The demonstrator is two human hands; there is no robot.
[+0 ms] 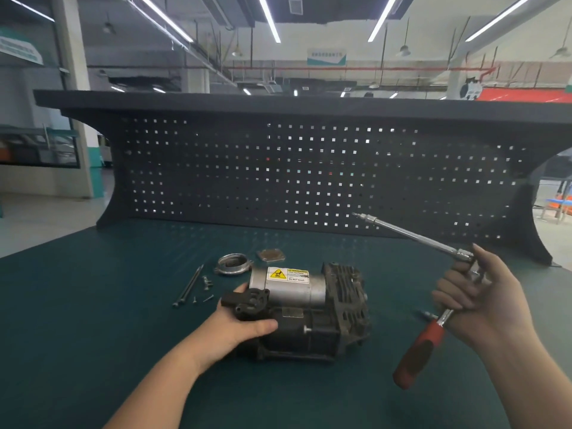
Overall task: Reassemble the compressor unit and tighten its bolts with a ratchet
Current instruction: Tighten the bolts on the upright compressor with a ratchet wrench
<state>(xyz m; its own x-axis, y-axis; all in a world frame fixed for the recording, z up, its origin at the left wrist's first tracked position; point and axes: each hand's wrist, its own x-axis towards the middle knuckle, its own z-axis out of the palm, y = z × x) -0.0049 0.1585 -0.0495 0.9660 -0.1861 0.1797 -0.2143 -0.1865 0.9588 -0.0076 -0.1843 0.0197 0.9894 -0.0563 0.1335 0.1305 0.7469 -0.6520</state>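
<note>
The compressor unit (306, 308) lies on its side near the middle of the green bench (93, 305), its left end gripped by the left hand (238, 326). To the right, the ratchet (433, 323) is held above the bench by the right hand (476, 292), fingers curled round its shaft, the extension bar (411, 235) pointing far-left. Long bolts (188, 286), small screws (205, 289), a metal ring (232, 264) and a square plate (270, 254) lie far-left of the unit.

compressor (306, 308) mid-table, bolts (188, 287) to its left, ring (232, 264) behind
</note>
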